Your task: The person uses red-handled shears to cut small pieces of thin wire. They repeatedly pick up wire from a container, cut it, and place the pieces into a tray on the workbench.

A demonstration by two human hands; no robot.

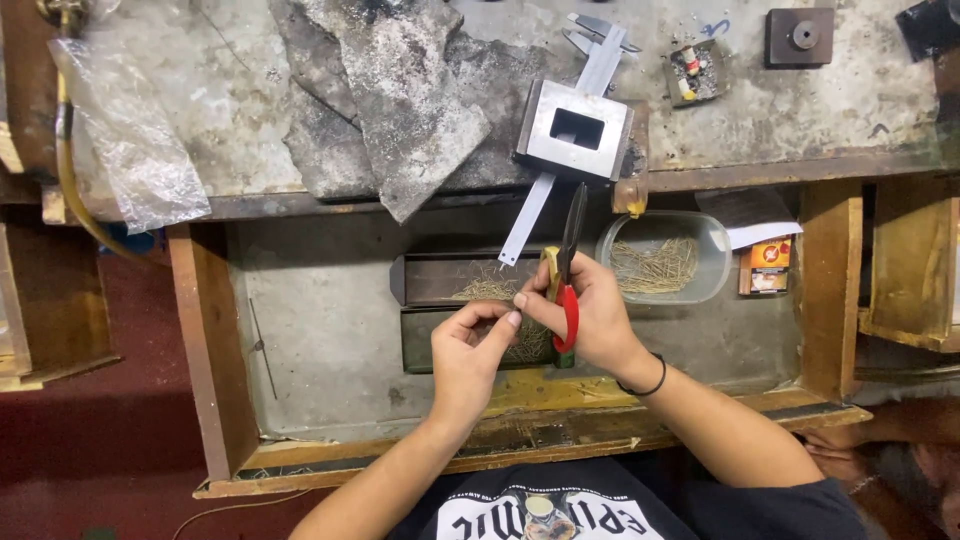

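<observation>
I'm gripping the red-handled pliers (568, 285) in my right hand (590, 320), my left hand (468, 345) pinching something too fine to make out at my fingertips over the dark tray (440, 280) of thin brassy wire bits, the clear oval tub (665, 258) holding a fuller pile beside it

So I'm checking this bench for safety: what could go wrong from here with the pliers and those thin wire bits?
1. The left hand pinches something tiny right beside the right hand holding the red-handled pliers; a slip could nip a fingertip.
2. A dropped piece may vanish among the loose wire bits in the dark tray.
3. The metal block sits near the bench edge above the hands and might get knocked down.
</observation>
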